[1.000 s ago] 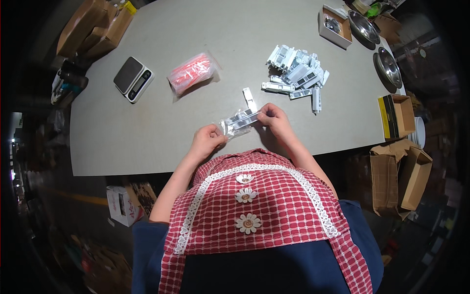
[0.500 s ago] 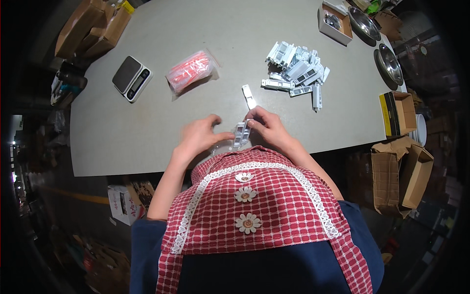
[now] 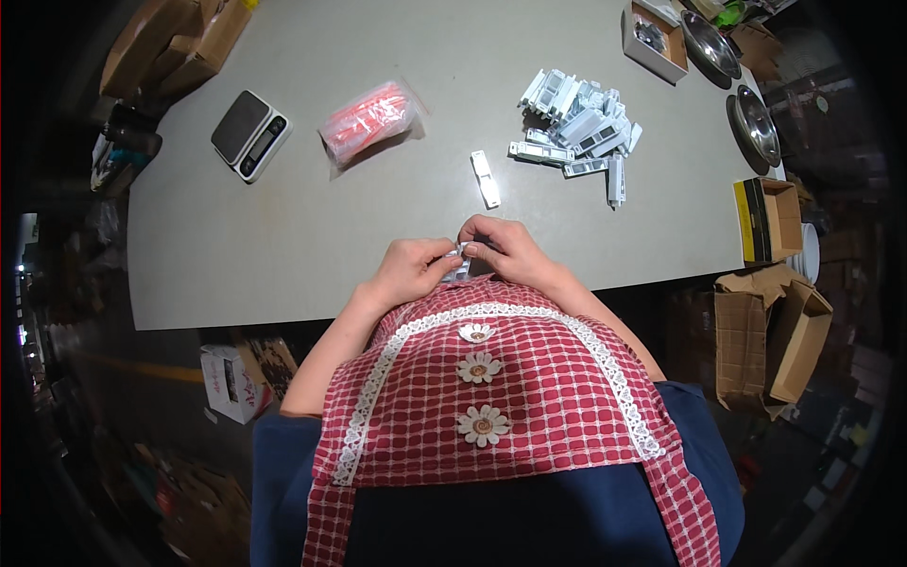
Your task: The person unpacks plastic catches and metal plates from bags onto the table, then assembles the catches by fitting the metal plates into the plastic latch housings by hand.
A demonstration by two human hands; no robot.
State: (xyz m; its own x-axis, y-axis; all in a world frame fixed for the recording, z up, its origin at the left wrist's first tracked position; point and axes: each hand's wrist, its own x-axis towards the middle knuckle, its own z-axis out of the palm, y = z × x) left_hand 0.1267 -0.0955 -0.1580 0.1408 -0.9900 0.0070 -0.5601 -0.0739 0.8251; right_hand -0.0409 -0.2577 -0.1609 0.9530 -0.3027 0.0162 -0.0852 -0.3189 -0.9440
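Head view: your bench (image 3: pixel 283 250) spreads out ahead, with both your hands low over its near edge.
Left hand (image 3: pixel 413 268): your thumb and fingers are drawn together, pinching the held part's left side.
Right hand (image 3: pixel 505 253): your fingers are curled with the thumb pressed in, gripping its upper end.
Held part (image 3: pixel 457 268): grey, between your fingertips at the middle of the near edge, just above your apron (image 3: pixel 491 378); much of it is hidden, so you cannot tell here whether it is wrapped. Two pinches close to your body probably steady it for fine finger work.
Loose part (image 3: pixel 486 180): lies alone between your hands and the pile, perhaps set there for easy reach.
Pile (image 3: pixel 576 128): similar grey parts, heaped towards the right edge, likely to suit your right arm.
Bag (image 3: pixel 373 123): clear, with pink-red contents, left of the pile.
Scale (image 3: pixel 250 137): stands near the left edge, seemingly out of your working space.
Bowls (image 3: pixel 756 123): two, metal, along the right edge, apparently parked aside.
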